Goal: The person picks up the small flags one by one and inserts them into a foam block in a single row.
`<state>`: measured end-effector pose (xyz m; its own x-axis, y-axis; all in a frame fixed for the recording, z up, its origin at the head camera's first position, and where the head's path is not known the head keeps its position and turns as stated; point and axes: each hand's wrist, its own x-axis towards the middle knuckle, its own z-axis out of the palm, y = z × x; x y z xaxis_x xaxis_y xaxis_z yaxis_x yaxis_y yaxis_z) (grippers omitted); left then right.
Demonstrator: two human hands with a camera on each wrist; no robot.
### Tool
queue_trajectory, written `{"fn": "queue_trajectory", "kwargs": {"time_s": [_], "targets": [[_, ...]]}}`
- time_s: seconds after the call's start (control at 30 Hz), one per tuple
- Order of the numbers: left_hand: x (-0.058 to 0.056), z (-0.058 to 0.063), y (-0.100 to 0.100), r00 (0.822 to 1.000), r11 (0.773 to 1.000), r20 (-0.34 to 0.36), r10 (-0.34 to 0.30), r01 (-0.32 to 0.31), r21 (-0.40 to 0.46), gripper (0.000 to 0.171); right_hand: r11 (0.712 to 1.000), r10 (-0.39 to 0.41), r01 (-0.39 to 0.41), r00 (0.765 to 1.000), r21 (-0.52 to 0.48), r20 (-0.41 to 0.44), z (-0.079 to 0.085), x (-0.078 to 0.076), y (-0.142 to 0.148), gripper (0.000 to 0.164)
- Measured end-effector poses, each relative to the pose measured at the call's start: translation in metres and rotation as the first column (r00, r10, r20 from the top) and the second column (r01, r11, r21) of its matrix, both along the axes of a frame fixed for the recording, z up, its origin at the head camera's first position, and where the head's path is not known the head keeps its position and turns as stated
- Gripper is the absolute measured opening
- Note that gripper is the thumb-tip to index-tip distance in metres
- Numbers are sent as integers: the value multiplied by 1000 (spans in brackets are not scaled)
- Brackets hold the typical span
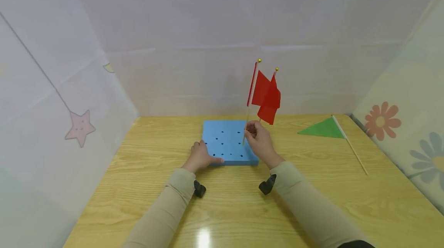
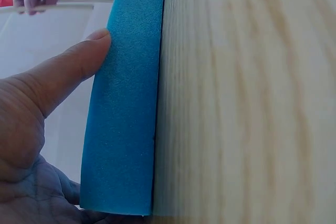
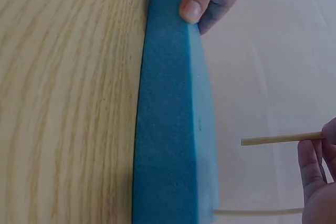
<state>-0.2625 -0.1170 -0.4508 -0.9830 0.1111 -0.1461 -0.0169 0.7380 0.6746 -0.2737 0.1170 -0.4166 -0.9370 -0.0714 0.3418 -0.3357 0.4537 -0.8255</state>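
Beige sleeves [image 1: 157, 217] reach from the near side over the wooden table [image 1: 138, 201]. Leftmost, the left hand [image 1: 201, 157] spreads round the near left corner of the blue board [image 1: 230, 136], thumb against its near edge. The right hand [image 1: 260, 140] pinches the stick of a red flag [image 1: 258, 91], its lower tip apart from the board. Just beyond, a second red flag [image 1: 270, 111] seems already planted; several holes [image 1: 222, 144] are vacant. Far right, the green flag [image 1: 322, 129] lies unplanted on the table.

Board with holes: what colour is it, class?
The board is blue, seen best in the head view.
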Motion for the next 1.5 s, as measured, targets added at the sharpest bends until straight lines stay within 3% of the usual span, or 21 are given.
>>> {"fn": "queue_trajectory", "kwargs": {"time_s": [0.5,0.93,1.23,1.5], "targets": [[-6,-7,-1,1000,999,-13,-5,5,-36,123,1000,-21,21,1000,21,-2,-19,-21,-11,17],[-5,-5,0,1000,999,-18,-4,3,-39,122,999,-38,38,999,38,-6,-29,-25,-13,11],[-4,-7,2,1000,1000,-23,2,-3,-28,120,994,-16,12,999,110,30,-38,-25,-11,12],[-6,-5,1,1000,1000,-14,5,-5,-26,123,994,14,-17,1000,107,25,-39,-27,-11,12]]}}
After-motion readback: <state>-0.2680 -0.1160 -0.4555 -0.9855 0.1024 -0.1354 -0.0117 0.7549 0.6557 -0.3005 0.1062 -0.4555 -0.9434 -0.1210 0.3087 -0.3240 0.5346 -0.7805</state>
